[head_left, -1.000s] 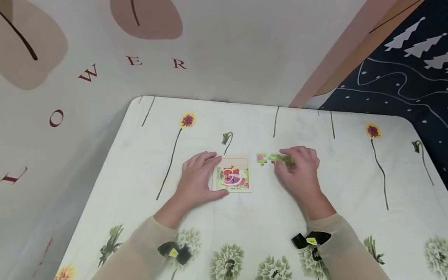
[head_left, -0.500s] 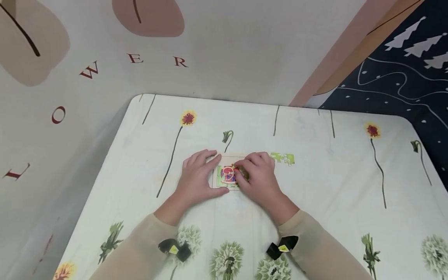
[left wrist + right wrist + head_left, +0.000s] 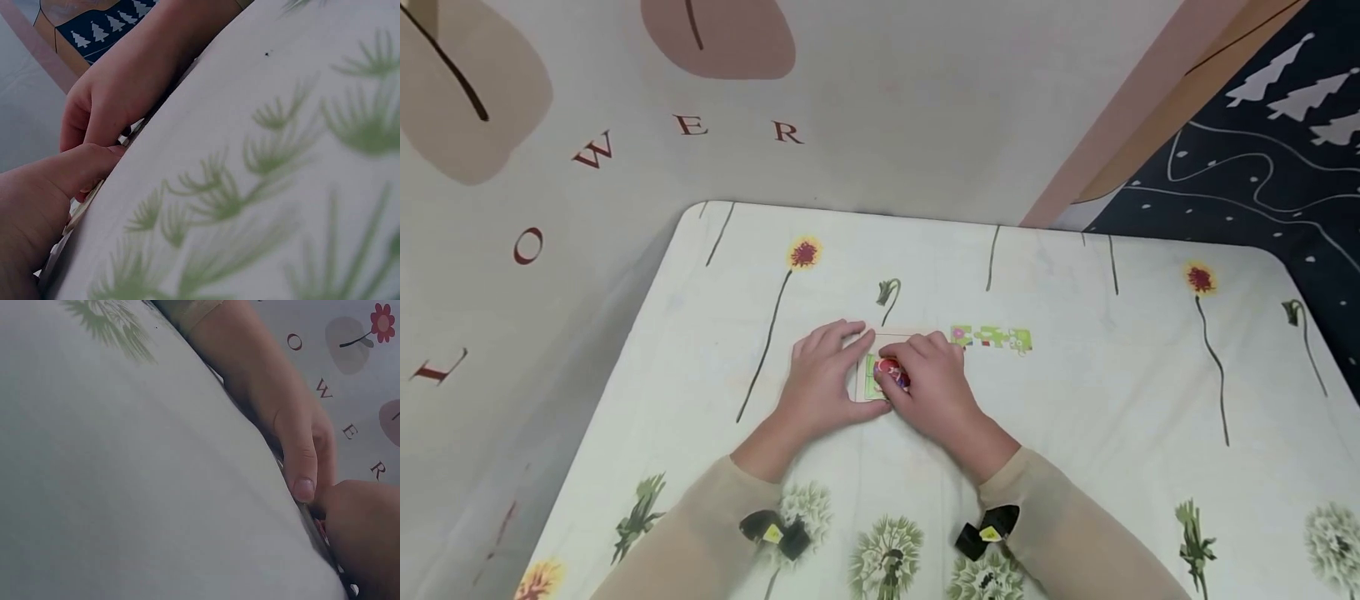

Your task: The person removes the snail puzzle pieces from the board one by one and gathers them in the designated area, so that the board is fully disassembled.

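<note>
A small jigsaw puzzle [image 3: 871,385] in a pale wooden frame [image 3: 910,332] lies on the table; its picture is red, blue and green. My left hand [image 3: 816,379] grips the frame's left side, thumb along the near edge and fingers at the far left corner. Over the picture, my right hand [image 3: 936,379] has bent fingers, with thumb and index finger at its red middle part. Anything between them is hidden. In the left wrist view, the right hand [image 3: 125,81] reaches down to the frame beside my left hand [image 3: 37,200]. The right wrist view shows my left thumb [image 3: 304,487] near the frame.
Right of the frame's far corner lie several loose green puzzle pieces [image 3: 992,337] in a row. A white tablecloth [image 3: 1097,375] with printed flowers covers the table. Behind it stands a pale lettered wall covering [image 3: 910,125], with a dark tree-patterned one [image 3: 1262,167] at the right.
My right hand has left the loose pieces and moved left onto the puzzle, shifting a little farther left since half a second ago. The left hand stays on the frame.
</note>
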`<state>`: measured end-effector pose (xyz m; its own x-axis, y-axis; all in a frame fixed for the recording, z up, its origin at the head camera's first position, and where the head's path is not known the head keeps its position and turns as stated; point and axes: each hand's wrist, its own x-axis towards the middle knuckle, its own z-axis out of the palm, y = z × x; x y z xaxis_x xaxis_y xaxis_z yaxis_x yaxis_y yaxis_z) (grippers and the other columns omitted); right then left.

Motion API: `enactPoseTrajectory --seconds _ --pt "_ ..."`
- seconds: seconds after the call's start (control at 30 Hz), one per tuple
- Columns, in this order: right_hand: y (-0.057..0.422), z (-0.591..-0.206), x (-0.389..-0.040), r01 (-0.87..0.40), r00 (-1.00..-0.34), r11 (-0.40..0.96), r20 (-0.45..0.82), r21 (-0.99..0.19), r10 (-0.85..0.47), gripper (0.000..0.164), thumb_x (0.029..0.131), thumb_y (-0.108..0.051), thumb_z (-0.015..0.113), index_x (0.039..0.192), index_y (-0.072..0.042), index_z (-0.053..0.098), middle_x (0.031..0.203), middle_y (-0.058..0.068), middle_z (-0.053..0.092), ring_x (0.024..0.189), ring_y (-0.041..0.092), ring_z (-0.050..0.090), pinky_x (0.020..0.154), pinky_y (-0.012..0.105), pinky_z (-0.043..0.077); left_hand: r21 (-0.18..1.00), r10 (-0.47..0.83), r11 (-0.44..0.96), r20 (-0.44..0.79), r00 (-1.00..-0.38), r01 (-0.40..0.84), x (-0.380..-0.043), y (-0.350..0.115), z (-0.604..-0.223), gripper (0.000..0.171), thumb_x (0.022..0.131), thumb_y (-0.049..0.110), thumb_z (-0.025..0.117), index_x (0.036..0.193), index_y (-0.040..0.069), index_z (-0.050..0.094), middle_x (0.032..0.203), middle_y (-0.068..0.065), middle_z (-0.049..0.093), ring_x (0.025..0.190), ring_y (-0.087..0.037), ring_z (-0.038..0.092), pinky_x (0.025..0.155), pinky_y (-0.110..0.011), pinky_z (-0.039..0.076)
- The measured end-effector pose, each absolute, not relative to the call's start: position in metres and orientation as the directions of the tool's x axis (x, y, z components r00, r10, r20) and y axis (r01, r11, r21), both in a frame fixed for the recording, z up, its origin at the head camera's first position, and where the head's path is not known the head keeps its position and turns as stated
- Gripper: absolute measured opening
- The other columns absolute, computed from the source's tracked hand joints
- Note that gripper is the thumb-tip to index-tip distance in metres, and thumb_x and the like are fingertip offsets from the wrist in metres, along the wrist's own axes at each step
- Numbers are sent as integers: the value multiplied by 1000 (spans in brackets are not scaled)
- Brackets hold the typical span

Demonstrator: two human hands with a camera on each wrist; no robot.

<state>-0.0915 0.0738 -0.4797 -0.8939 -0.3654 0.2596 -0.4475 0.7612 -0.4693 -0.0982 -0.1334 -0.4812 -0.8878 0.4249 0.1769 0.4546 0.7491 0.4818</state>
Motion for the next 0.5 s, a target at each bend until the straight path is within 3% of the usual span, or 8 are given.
enactPoseTrajectory --seconds 0.3,0.5 --pt "72 -478 -92 -419 -908 756 234 -502 -348 26 97 -29 78 119 -15 78 96 -4 69 97 24 52 86 50 37 483 421 755 160 -893 442 -98 -134 -480 102 72 59 91 154 8 58 158 -11 50 151 -37 35 116 -63 29" --pt "73 -478 -92 -412 -911 738 247 -535 -330 26 95 -27 82 118 -16 79 83 -8 60 92 21 49 86 49 36 486 423 754 156 -893 442 -98 -133 -480 103 72 60 91 155 8 57 159 -11 49 151 -36 35 117 -62 28"
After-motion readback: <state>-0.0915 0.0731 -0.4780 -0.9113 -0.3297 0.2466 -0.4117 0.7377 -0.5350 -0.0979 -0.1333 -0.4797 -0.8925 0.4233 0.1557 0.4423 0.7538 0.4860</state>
